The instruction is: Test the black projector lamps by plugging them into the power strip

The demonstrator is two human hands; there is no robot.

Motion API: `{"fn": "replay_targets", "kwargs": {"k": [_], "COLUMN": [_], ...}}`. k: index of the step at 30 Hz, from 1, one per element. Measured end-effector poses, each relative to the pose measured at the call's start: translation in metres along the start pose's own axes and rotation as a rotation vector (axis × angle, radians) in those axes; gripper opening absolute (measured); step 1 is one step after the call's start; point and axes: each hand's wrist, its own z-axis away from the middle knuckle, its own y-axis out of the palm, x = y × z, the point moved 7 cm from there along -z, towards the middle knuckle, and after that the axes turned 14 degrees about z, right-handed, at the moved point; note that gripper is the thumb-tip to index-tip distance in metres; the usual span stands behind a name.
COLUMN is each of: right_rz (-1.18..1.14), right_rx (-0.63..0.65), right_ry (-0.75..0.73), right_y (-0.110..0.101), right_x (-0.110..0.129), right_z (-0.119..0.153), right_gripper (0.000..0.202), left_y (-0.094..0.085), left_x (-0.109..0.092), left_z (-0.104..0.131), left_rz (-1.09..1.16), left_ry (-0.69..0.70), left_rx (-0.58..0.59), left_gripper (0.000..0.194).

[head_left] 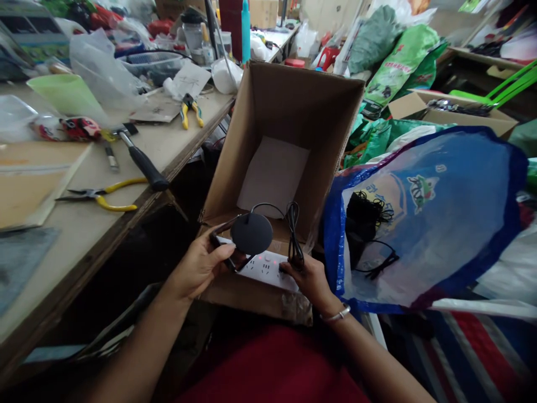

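My left hand (204,262) is closed around a dark, flat, phone-like device (222,246). Over that device lies a round black charging pad (251,234), its thin cable running to a tied black bundle (295,229). The fingers of my right hand (309,281) are closed on a black plug (285,268) at the right end of a white power strip (265,270). Small red lights glow on the strip. It rests on the front flap of an open cardboard box (226,173), and the box has a pale sheet (274,176) inside.
On the left workbench (168,140) lie a hammer (142,159), yellow-handled pliers (117,196) and a second pair of pliers (191,112). To the right, a blue-rimmed woven bag (419,224) gapes with black cables (369,215) inside. Green sacks (403,67) stand behind it.
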Motion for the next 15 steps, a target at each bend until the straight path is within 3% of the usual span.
{"fn": "replay_targets", "kwargs": {"k": [4, 10, 15], "right_rz": [0.048, 0.111, 0.172], "right_rx": [0.022, -0.003, -0.019], "right_ry": [-0.041, -0.079, -0.084], "right_y": [0.010, 0.027, 0.042], "right_x": [0.005, 0.010, 0.003], "right_z": [0.012, 0.027, 0.031], "right_gripper": [0.017, 0.018, 0.010], "left_y": [0.005, 0.000, -0.001], "left_x": [0.007, 0.014, 0.017], "left_z": [-0.006, -0.015, -0.023], "left_rz": [0.033, 0.115, 0.187], "left_ry": [0.002, 0.077, 0.095], "left_rx": [-0.001, -0.075, -0.023], "left_gripper": [0.052, 0.054, 0.059]}}
